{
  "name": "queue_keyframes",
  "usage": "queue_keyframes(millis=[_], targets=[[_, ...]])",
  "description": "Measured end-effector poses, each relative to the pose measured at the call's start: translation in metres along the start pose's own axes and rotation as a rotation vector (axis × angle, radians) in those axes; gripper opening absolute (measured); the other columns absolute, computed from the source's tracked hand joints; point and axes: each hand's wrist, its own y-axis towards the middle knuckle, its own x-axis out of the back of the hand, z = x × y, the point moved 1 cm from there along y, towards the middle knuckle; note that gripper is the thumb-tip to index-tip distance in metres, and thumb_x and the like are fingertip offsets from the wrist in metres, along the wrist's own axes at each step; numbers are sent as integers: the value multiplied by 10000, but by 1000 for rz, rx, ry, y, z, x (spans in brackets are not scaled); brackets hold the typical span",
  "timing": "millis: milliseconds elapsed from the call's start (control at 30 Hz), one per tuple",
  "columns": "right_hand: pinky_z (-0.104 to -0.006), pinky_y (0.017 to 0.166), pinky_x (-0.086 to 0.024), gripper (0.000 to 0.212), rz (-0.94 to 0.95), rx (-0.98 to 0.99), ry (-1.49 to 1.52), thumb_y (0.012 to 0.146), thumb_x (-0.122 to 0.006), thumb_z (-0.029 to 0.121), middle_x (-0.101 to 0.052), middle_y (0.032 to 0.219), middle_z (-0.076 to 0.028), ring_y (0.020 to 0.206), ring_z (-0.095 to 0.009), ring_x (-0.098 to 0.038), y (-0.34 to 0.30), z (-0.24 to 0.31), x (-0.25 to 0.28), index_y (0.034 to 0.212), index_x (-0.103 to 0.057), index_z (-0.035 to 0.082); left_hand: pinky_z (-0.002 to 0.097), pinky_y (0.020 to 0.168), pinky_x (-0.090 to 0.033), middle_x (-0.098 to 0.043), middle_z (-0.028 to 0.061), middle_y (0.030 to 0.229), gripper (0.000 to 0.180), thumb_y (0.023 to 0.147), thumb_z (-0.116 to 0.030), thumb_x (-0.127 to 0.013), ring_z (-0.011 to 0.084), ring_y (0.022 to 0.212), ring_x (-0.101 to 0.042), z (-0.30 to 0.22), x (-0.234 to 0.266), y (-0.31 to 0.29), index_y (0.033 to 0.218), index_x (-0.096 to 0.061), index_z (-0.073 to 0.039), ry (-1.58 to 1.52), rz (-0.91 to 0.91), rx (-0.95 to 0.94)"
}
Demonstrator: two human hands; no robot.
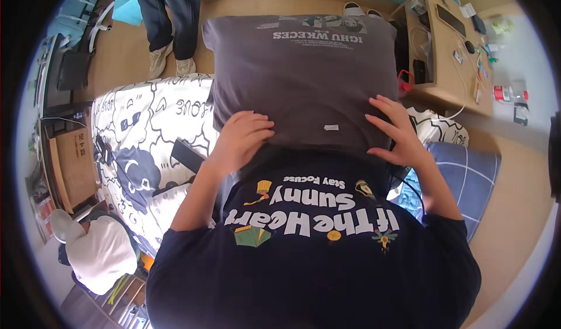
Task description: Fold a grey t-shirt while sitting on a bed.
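Observation:
In front of my body rests a dark grey printed T-shirt (304, 74). It is filled out into a thick, pillow-like block, and what is inside it is hidden. A small white tag (331, 128) shows near its close edge. My left hand (244, 137) lies on the near left corner, fingers stretched over the cloth. At the near right corner my right hand (398, 131) touches the fabric with its fingers spread. Neither hand grips anything.
On the left is a bed with a black-and-white cartoon cover (190, 104), holding a dark phone-like slab (187, 155). Beyond it stands another person in dark trousers (169, 13). A cluttered wooden desk (444, 54) is at far right, a blue checked cushion (467, 174) nearer.

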Motion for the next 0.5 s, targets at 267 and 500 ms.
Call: queue_keyframes(millis=[267,500], targets=[[-410,943,-425,425,-181,24,-65,678,-631,-42,-592,1180,-128,1134,-323,-539,-19,0,-12,1093,-634,50,379,759,-515,-671,141,937,193,795,11,-620,327,849,-645,-2,30,10,985,-640,-19,20,-179,243],[-351,837,-484,367,-351,-129,83,691,-574,-89,-641,989,-111,960,-289,-614,-37,-5,-12,1029,-647,32,381,842,-490,-650,134,1029,331,753,61,-596,320,945,-621,-1,26,-9,1071,-617,-27,105,-157,56]])
